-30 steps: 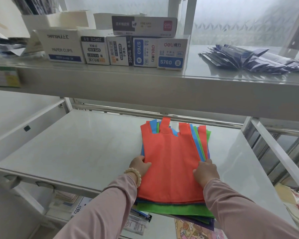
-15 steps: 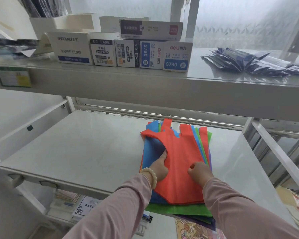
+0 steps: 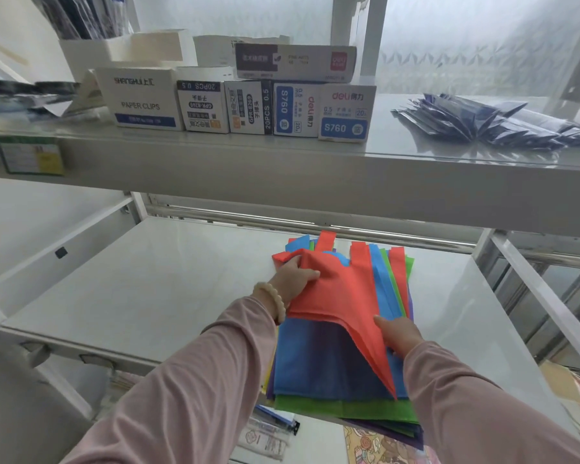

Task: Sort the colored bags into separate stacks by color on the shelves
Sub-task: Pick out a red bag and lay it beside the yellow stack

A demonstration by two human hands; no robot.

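- A stack of coloured bags (image 3: pixel 345 410) lies on the right half of the lower shelf (image 3: pixel 141 296), its near end hanging over the shelf's front edge.
- The red bag (image 3: pixel 342 293) is the top one; it is lifted off the stack along its left side and slopes down to the right, with its near corner pointing down at the stack's front.
- The left hand (image 3: pixel 290 279), a bead bracelet (image 3: pixel 271 298) at its wrist, grips the red bag's upper left edge: the fingers are closed around bunched cloth, thumb on top.
- The right hand (image 3: pixel 399 334) sits at the red bag's right edge, near the front; its thumb lies on the red cloth, and the other fingers are hidden, so I cannot tell whether they pinch the bag.
- Under the raised red bag a blue bag (image 3: pixel 322 363) is exposed, flat on the stack.
- Below the blue one, a green bag (image 3: pixel 345 410) sticks out at the front, with purple edges beneath it.
- At the far end, red, blue and green handles fan out to the right.
- The upper shelf (image 3: pixel 282 169) carries a row of stationery boxes (image 3: pixel 241 105) and, to the right, a fan of dark blue packets (image 3: pixel 496 123).
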